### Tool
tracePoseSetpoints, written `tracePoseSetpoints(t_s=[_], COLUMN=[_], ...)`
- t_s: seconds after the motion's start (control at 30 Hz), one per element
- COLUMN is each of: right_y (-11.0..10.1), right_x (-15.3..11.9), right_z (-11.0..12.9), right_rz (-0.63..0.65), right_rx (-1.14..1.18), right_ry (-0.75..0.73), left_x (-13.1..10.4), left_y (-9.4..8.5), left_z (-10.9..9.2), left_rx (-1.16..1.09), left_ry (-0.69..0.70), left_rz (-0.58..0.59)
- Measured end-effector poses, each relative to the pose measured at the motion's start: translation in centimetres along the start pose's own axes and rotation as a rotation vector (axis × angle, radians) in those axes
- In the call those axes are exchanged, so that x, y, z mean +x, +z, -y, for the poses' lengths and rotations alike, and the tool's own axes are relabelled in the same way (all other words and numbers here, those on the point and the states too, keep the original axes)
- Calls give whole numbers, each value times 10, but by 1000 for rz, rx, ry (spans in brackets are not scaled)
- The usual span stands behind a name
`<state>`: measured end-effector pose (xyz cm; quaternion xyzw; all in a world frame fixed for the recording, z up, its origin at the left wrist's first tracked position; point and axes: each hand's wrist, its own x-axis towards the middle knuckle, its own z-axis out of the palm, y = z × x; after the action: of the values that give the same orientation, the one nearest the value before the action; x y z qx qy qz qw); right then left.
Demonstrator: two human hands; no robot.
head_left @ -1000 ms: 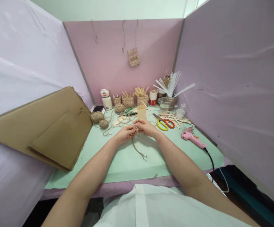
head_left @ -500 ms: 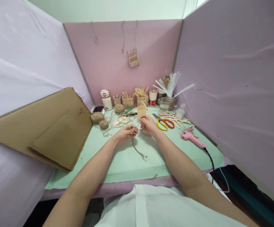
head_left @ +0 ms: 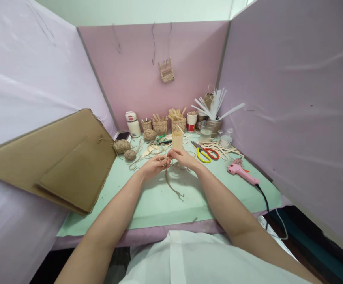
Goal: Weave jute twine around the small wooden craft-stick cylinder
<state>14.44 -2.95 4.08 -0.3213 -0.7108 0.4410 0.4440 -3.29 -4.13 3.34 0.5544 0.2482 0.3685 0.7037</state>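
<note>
My left hand (head_left: 157,163) is closed on brown jute twine (head_left: 169,178), whose frayed tail hangs down onto the green table cover. Close against its fingertips, my right hand (head_left: 180,155) is pinched on the same twine. Just how the twine runs between the fingers is too small to make out. Right behind my right hand stands a small holder of pale wooden sticks (head_left: 177,139). Loose twine strands (head_left: 158,146) lie tangled beyond my left hand, near two twine balls (head_left: 125,150).
Scissors (head_left: 204,152) with yellow and red handles lie to the right, beside scattered wooden sticks (head_left: 223,149). A pink glue gun (head_left: 242,173) trails its cord over the right edge. Cardboard sheets (head_left: 67,169) lean at left. Jars, stick baskets (head_left: 160,127) and cups line the back.
My right hand has come down and to the left, from in front of the stick holder to my left hand's fingertips. My left hand has shifted only slightly.
</note>
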Motion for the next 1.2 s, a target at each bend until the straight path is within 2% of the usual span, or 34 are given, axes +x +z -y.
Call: tracePoseSetpoints(t_s=[0.17, 0.3, 0.4, 0.53, 0.7, 0.87, 0.93, 1.0, 1.07, 1.13, 1.2], right_y=[2, 7, 13, 17, 13, 9, 10, 10, 11, 10, 10], right_x=[-4, -6, -6, -4, -2, 0, 2, 4, 6, 6, 6], right_z=[2, 3, 3, 5, 5, -1, -6, -11, -15, -18, -19], right_rz=[126, 222, 198, 137, 108, 102, 92, 18, -163, -368, -457], right_rx=[-90, 113, 341, 536, 602, 627, 572, 426, 166, -124, -323], right_ry=[-21, 108, 211, 217, 228, 243, 252, 236, 167, 50, -75], left_x=[4, 4, 1, -2, -2, -3, -3, -1, 4, 10, 15], left_y=[-5, -5, -3, 2, 7, 7, 7, 5, 3, -1, -5], left_z=[5, 6, 3, -3, -4, -6, -6, -3, 2, 8, 14], left_rx=[43, 33, 31, 32, 37, -7, -28, -42, -20, 60, 176], left_ry=[-47, -58, -36, 27, 75, 61, 38, 33, 52, 74, 91], left_rz=[-33, -75, -22, 37, 57, 70, 71, 20, -104, -279, -438])
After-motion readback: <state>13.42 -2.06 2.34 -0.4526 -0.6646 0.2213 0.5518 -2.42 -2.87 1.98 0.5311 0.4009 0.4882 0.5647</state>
